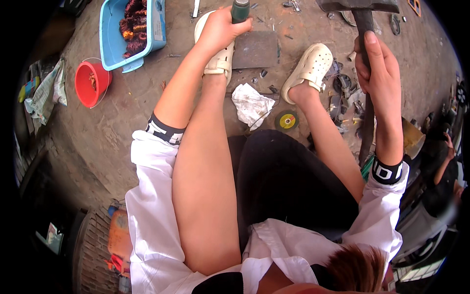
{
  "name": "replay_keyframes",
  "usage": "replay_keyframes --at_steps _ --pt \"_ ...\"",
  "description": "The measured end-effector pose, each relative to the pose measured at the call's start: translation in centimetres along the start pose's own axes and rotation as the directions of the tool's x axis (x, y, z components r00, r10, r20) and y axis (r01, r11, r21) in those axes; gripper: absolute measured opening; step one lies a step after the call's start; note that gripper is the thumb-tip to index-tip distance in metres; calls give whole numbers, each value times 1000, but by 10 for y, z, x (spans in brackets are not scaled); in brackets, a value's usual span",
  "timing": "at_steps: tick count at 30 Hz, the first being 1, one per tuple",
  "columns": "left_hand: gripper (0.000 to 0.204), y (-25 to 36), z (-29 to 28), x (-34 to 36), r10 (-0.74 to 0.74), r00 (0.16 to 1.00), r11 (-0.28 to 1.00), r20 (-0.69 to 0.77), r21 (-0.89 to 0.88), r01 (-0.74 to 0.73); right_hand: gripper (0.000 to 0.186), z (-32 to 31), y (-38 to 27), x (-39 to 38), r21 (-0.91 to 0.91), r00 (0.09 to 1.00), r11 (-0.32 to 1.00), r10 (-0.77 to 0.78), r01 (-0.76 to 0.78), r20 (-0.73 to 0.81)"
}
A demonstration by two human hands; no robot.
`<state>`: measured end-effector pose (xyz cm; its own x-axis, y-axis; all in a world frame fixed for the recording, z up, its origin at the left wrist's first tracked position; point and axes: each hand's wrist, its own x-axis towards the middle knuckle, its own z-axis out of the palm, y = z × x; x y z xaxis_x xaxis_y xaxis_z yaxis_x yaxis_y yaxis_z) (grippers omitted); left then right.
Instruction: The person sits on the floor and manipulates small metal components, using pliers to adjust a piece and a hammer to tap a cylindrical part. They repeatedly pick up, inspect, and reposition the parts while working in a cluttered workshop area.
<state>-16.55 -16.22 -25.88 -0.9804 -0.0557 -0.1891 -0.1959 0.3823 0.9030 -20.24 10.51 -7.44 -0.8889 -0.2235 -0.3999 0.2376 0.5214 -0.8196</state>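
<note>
Hammer (363,22) in right-hand fingers (362,68), top beyond view

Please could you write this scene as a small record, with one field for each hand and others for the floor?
Left hand: gripping a dark green cylindrical piece
Right hand: gripping a hammer by its handle
Footwear: cream clogs
Floor near clogs: flat dark plate, crumpled white sheet, round disc
Floor at left: blue basin holding dark bundles; red bucket
</note>
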Motion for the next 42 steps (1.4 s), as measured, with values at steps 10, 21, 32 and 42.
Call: replay_keyframes --at_steps 10,21,32,42 --pt "19 9 -7 2 -12 974 976 -226 -213 -38 36 36 80 68 -531 970 817 -240 223 39" --pt "15 21 -24 -12 -184 933 886 -310 -464 21 39 72 179 142 -854 946 418 -221 310 236" --pt "14 14 -27 -25 -196 917 909 -349 -415 36 40 205 176 85 -418 805 689 -476 592 355" --pt "15 26 -28 -30 -189 916 866 -354 -500 -14 31 205 187 103 -155 717 713 -619 684 320"
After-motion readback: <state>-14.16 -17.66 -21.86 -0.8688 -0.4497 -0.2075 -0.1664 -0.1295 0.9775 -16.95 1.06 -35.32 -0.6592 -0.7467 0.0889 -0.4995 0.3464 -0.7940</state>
